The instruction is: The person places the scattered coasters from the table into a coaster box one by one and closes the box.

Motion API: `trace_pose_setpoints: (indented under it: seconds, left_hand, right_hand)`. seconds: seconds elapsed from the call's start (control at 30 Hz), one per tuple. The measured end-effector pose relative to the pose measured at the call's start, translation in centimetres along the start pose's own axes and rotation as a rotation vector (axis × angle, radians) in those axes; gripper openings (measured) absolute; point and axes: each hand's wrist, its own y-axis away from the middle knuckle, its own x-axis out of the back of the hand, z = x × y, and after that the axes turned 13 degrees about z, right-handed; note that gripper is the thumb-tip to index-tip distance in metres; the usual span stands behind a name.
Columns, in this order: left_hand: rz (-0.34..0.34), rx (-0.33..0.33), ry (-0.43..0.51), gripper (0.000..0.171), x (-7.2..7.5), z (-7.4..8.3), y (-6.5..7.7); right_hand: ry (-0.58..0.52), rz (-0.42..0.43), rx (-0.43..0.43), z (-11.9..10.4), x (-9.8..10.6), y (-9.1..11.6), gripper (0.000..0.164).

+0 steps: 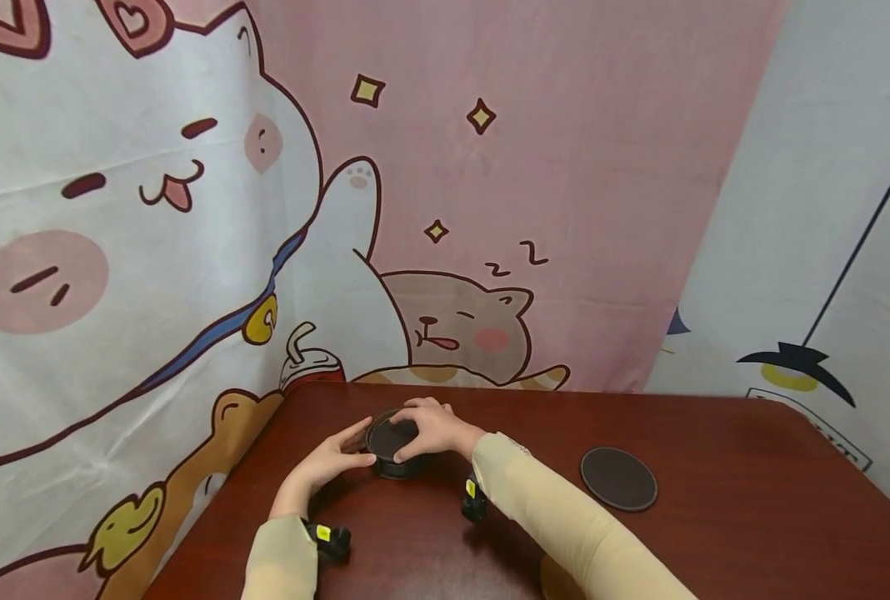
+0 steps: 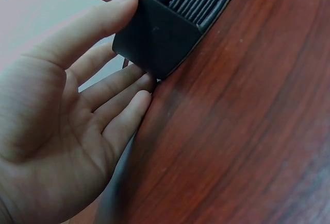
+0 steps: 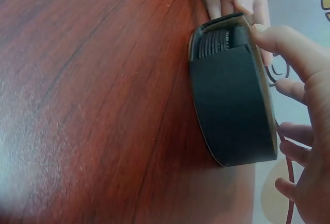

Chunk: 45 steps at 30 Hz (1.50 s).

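Observation:
A round black coaster holder point(image 1: 396, 468) stands near the table's far left, with several ridged coasters point(image 2: 198, 0) stacked inside, visible through its side slot. A dark round coaster point(image 1: 394, 437) lies across its top. My left hand point(image 1: 327, 465) holds the holder's wall point(image 2: 154, 38), thumb at the upper edge and fingers along the side. From above, my right hand point(image 1: 433, 429) grips the top coaster by its rim, the thumb near the slot and the fingers spread round the far edge. Another dark round coaster point(image 1: 619, 478) lies flat on the table to the right.
The reddish-brown wooden table point(image 1: 752, 500) has a cartoon-printed cloth point(image 1: 565, 167) hanging behind it. Part of a tan round piece point(image 1: 559, 579) shows at the front edge of view, partly hidden by the right sleeve point(image 1: 565, 517).

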Motion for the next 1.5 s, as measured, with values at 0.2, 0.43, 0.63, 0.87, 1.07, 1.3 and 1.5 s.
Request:
trace_pose_setpoints:
  seconds: [0.2, 0.43, 0.63, 0.87, 1.07, 1.3, 1.5]
  left_hand:
    - [-0.008, 0.002, 0.001, 0.081, -0.2, 0.2, -0.1]
    - [0.010, -0.026, -0.032, 0.082, 0.4, 0.3, 0.2]
    - [0.018, -0.016, -0.026, 0.080, 0.8, -0.1, 0.6]
    - [0.009, -0.011, 0.001, 0.081, 0.7, -0.6, 0.6]
    - [0.021, -0.010, 0.006, 0.081, 0.7, -0.1, 0.4]
    - [-0.004, -0.016, 0.003, 0.082, 0.2, -0.1, 0.3]
    - [-0.018, -0.012, 0.014, 0.081, -0.3, -0.1, 0.2]
  right_hand:
    - [-0.117, 0.037, 0.009, 1.3, 1.9, 1.4, 0.066]
    - [-0.178, 0.115, 0.019, 3.4, 6.1, 5.3, 0.061]
    - [-0.201, 0.148, 0.008, 6.9, 9.0, 9.8, 0.062]
    - [-0.271, 0.215, -0.054, 11.4, 11.2, 16.0, 0.065]
    - [-0.302, 0.229, -0.131, 14.9, 11.6, 20.1, 0.077]
    - [-0.349, 0.115, -0.227, 17.4, 11.9, 23.6, 0.093]
    - [-0.355, 0.084, -0.261, 18.4, 11.6, 25.8, 0.096]
